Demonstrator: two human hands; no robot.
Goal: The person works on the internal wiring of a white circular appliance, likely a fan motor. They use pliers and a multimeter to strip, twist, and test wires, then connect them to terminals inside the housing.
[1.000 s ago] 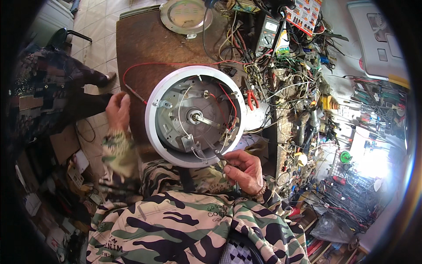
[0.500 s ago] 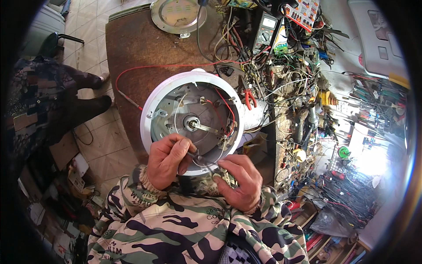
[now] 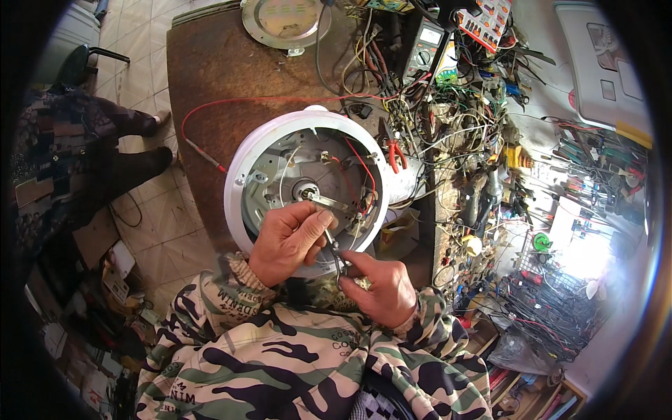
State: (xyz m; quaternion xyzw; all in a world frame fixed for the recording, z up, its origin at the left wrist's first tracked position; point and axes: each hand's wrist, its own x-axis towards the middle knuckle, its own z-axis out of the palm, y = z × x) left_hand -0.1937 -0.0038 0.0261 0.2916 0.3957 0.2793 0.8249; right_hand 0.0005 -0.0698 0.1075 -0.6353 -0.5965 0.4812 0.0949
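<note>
In front of me stands a round white appliance housing, its open side up, with wires, terminals and a central metal part inside. Above its near rim my left hand is closed in a pinch, and the fingers hide most of what they hold. My right hand grips a small dark metal tool, like slim pliers or scissors, whose tip meets the left fingertips. A white wire curves inside the housing at left. A red wire runs down its right side.
A round metal cover plate lies at the far edge of the brown table. Red-handled pliers, a multimeter and tangled wires crowd the right. A red probe lead reaches the housing. Another person's legs are at left.
Both hands have closed together, with the tool turned more upright between them. My left hand has shifted right and up over the housing's near rim.
</note>
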